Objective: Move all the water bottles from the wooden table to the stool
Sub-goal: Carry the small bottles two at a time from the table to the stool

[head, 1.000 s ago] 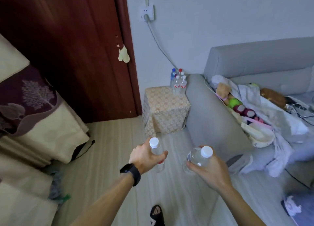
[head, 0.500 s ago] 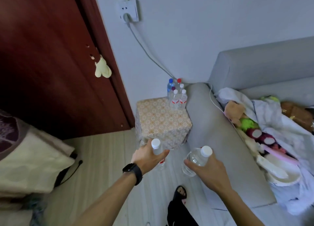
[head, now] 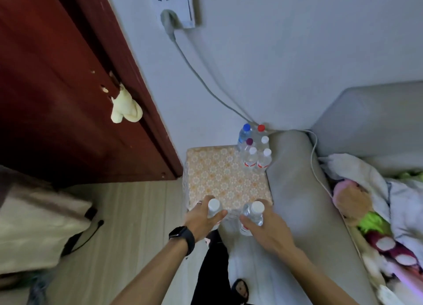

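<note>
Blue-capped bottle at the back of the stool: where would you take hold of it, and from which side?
On the blue-capped bottle, likely the neck under its cap, from above or the open left side. It stands upright, with the red-capped bottle on its right, the purple-capped bottle in front and the wall behind, hemming in its body.

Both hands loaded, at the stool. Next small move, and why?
Probably ease both forward and set them down on the stool, on its bare top. The left hand and right hand each grip a bottle, left bottle and right bottle, only at its near edge; the bottle cluster fills just the far right corner.
</note>
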Demonstrator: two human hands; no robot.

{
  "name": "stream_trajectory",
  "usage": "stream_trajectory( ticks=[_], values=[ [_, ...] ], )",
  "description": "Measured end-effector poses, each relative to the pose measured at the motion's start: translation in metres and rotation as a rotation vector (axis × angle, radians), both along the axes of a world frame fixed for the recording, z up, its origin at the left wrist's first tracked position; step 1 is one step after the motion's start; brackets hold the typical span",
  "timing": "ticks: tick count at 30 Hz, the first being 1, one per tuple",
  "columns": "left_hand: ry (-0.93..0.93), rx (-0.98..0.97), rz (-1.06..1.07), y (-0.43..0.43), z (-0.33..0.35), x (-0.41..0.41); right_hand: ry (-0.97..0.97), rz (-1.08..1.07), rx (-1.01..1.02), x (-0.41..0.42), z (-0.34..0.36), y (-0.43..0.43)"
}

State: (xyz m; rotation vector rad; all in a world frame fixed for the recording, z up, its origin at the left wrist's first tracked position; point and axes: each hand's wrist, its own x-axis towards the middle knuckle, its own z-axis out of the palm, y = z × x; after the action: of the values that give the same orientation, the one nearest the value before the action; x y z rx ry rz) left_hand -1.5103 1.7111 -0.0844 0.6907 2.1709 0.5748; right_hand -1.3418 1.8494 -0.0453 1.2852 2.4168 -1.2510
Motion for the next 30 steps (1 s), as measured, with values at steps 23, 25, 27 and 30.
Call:
stream_trajectory(
  ticks=[23, 25, 27, 30],
  values=[
    [-0.166, -0.122, 0.061, 0.123, -0.172, -0.139, -0.124, 0.075, -0.069, -0.165, -0.211, 0.124],
    [-0.146, -0.109, 0.018, 0.123, -0.172, -0.139, -0.106, 0.077, -0.038, -0.16, -0.212, 0.128],
    [-0.123, -0.084, 0.017, 0.121, -0.172, -0.135, -0.134, 0.13, 0.069, -0.155, -0.211, 0.13],
    [-0.052, -0.032, 0.059, 0.112, -0.177, -0.127, -0.155, 0.239, 0.262, -0.155, -0.206, 0.129]
  ],
)
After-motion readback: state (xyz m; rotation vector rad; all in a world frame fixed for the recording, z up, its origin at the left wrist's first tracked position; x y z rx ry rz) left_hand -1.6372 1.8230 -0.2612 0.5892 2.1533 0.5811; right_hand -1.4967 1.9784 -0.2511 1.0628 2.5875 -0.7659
